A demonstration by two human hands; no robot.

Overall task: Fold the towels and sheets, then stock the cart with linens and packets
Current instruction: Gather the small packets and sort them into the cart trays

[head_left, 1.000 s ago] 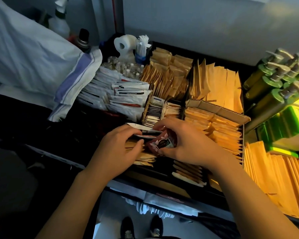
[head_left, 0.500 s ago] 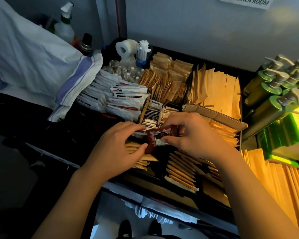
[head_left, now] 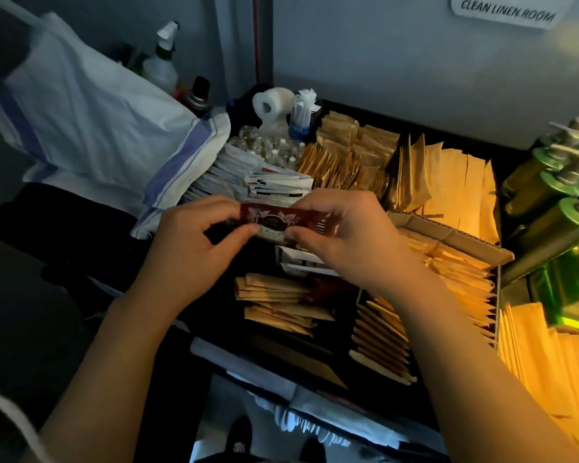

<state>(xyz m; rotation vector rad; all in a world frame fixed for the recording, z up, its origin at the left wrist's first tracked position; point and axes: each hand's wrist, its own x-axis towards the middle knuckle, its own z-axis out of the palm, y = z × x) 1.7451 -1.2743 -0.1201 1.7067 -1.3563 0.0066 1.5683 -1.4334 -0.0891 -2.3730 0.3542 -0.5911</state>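
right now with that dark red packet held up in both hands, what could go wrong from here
1. The dark red packet is pinched only at its ends by the left hand and right hand; it might slip and drop among the brown packets below.
2. The folded towel overhangs the white sachets, so it may slide onto them.
3. The light is dim, so the packet could go into the wrong row.

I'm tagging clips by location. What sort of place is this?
Probably a hotel housekeeping store: a wall sign reads CLEAN LINEN ROOM, and a cart tray holds sorted packets, pump bottles and folded linen.
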